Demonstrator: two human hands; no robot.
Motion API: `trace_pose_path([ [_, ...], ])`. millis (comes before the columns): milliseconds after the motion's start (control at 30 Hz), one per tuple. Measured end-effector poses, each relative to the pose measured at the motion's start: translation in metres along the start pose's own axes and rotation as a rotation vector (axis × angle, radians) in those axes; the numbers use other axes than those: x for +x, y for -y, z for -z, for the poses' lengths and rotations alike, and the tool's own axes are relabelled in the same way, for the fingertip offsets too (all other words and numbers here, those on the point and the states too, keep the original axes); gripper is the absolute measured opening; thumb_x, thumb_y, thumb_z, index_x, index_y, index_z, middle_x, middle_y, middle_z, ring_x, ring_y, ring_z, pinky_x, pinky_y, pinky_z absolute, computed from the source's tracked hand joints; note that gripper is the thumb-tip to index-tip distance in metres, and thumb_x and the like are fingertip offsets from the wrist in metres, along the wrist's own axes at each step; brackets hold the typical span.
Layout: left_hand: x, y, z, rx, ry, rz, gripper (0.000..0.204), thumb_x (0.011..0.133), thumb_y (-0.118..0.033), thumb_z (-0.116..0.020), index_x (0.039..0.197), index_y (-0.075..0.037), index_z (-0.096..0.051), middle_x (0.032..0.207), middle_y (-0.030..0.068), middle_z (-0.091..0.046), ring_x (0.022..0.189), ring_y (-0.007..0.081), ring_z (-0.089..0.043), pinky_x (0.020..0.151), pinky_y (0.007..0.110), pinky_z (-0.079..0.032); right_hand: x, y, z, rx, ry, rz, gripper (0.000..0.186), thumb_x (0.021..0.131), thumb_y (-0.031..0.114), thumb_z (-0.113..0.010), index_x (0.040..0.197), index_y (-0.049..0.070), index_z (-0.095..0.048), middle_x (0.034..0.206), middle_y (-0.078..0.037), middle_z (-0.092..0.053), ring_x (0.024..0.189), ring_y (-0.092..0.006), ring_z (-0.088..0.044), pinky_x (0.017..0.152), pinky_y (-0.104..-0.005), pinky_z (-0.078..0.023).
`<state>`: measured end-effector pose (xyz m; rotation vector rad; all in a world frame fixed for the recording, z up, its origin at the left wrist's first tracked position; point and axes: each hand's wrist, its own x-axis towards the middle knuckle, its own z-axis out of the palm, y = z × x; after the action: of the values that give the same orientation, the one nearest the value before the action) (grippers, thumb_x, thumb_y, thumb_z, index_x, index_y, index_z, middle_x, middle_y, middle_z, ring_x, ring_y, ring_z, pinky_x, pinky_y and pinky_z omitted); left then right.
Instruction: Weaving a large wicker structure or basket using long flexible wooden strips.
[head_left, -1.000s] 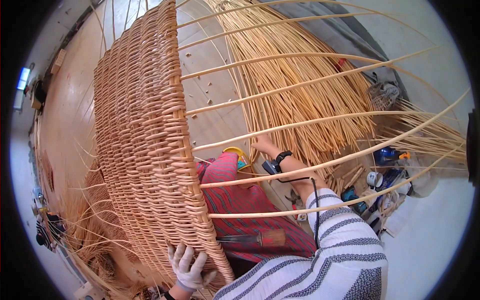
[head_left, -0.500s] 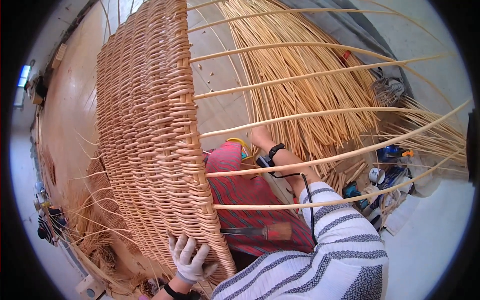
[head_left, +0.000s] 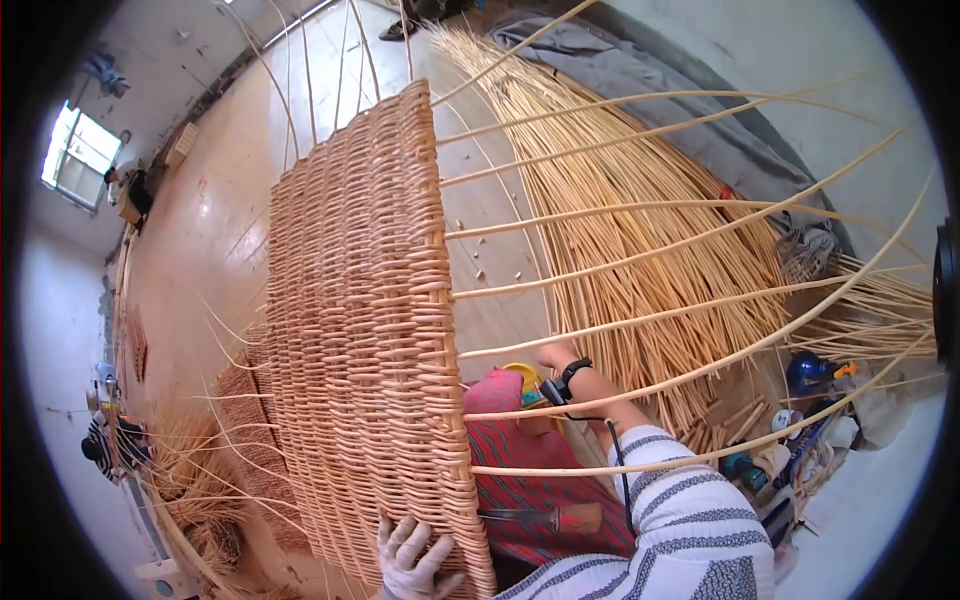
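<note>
My left hand (head_left: pixel 410 560), in a pale glove, lies with its fingers spread on the lower part of a tall woven wicker panel (head_left: pixel 365 330). Bare rods stick out from the panel's right and top edges. Beyond that right edge my right hand (head_left: pixel 553 353) reaches down beside a yellow round container (head_left: pixel 522 376) and the near side of a big bundle of willow rods (head_left: pixel 640 240). Its fingers are hidden. A metal-bladed tool with a wooden handle (head_left: pixel 578 518) lies across the striped red cloth (head_left: pixel 510 450) on my lap, its blade meeting the panel's edge.
Long rods arch across the right side, over my right arm. Hand tools and a blue bottle (head_left: pixel 805 372) crowd the floor at the right. More woven work (head_left: pixel 255 440) and loose strands (head_left: pixel 190 450) lie left of the panel. Grey cloth (head_left: pixel 690 110) runs behind the bundle.
The view has shifted, so the panel, cloth and both hands appear lower and farther right. My left hand stays on the panel; my right hand stays down near the container and rods.
</note>
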<state>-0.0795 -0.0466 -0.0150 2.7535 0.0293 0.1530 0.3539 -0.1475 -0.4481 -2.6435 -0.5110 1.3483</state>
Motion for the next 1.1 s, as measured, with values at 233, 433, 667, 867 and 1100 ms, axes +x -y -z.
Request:
trace_pose_path([
  [233,0.001,-0.003,0.0,0.009,-0.002,0.018,0.071,0.082,-0.04,-0.082,0.145,-0.01,-0.066,0.153,0.0251,-0.054,0.145,0.052,-0.048,0.123,0.071,-0.03,0.005,-0.029,0.034,0.601,-0.978,0.411,0.044,0.089,0.021,-0.078,0.129,0.003,-0.076,0.126,-0.024,-0.073,0.112,-0.0421,-0.071,0.104,-0.0482,-0.056],
  [433,0.006,-0.005,0.001,0.04,0.008,0.058,0.064,0.082,-0.046,-0.081,0.136,-0.013,-0.071,0.147,0.02,-0.057,0.141,0.0452,-0.052,0.126,0.07,-0.026,-0.094,-0.066,0.08,1.42,-0.499,0.31,0.04,0.092,0.01,-0.074,0.13,-0.002,-0.067,0.079,-0.004,-0.067,0.065,-0.0095,-0.063,0.053,-0.0254,-0.048],
  [667,0.004,-0.009,0.002,0.079,-0.068,0.018,0.066,0.082,-0.043,-0.084,0.142,-0.019,-0.069,0.149,0.0128,-0.058,0.145,0.0373,-0.05,0.128,0.064,-0.027,-0.332,-0.098,0.07,1.833,-0.075,0.383,0.031,0.112,0.034,-0.058,0.12,0.006,-0.068,0.059,0.005,-0.043,0.041,-0.0093,-0.039,0.04,-0.0277,-0.031],
  [867,0.003,-0.006,0.003,0.043,-0.11,-0.061,0.065,0.086,-0.036,-0.08,0.145,-0.012,-0.065,0.15,0.0187,-0.056,0.144,0.0432,-0.049,0.129,0.065,-0.024,-0.457,-0.094,0.099,1.969,-0.791,0.508,0.028,0.117,0.039,-0.049,0.115,0.013,-0.061,0.065,0.004,-0.045,0.048,-0.009,-0.041,0.043,-0.027,-0.033],
  [1100,0.007,-0.013,0.013,-0.023,-0.177,-0.052,0.06,0.086,-0.036,-0.082,0.14,-0.015,-0.069,0.148,0.017,-0.06,0.14,0.0398,-0.055,0.126,0.065,-0.031,-0.568,0.003,0.106,1.439,-1.129,1.114,0.026,0.114,0.04,-0.056,0.119,0.015,-0.056,0.084,0.0,-0.059,0.064,-0.0136,-0.055,0.053,-0.0252,-0.045],
])
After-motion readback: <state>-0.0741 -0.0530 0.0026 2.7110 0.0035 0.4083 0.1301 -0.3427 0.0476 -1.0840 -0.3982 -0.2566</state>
